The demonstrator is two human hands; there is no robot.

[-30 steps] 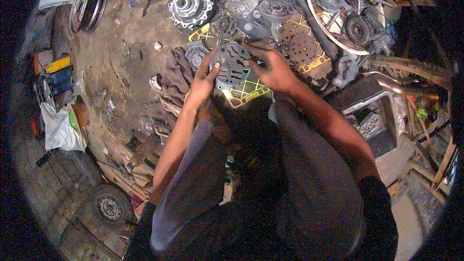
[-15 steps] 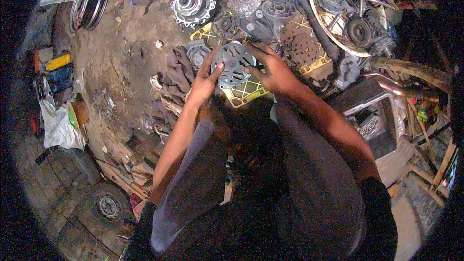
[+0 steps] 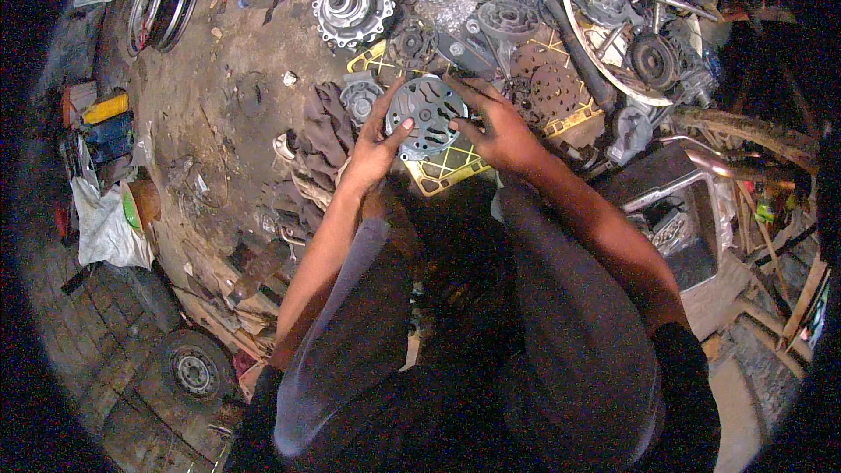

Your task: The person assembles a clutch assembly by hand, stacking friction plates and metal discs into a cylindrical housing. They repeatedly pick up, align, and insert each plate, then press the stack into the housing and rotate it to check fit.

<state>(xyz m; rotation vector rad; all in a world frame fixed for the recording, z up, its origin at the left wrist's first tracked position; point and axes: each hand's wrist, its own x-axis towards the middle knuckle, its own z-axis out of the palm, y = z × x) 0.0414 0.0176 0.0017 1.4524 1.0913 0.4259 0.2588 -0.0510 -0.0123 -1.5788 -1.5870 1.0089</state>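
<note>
Between my two hands is a round grey metal plate point(image 3: 427, 114) with curved slots and small holes through it. My left hand point(image 3: 379, 142) grips its left rim, thumb lying on the upper face. On the opposite rim, my right hand point(image 3: 493, 127) holds it with the thumb near the edge and the fingers around the far side. Below the plate lies a yellow plastic crate point(image 3: 445, 171), partly covered. A small grey metal housing point(image 3: 360, 98) rests beside my left fingers. Rusty perforated discs point(image 3: 550, 79) lie right of my right hand.
A toothed-rim metal drum point(image 3: 353, 9) sits beyond my hands. Dark cloth point(image 3: 320, 136) lies to the left. At right are a long dark tube point(image 3: 574, 48), a pulley wheel point(image 3: 653, 60) and an open metal box point(image 3: 692, 245). A tyred wheel point(image 3: 193, 372) lies lower left.
The slotted plate has turned slightly in my hands and shifted a little to the right. My left thumb has slid a bit inward over its face. Both hands keep their hold.
</note>
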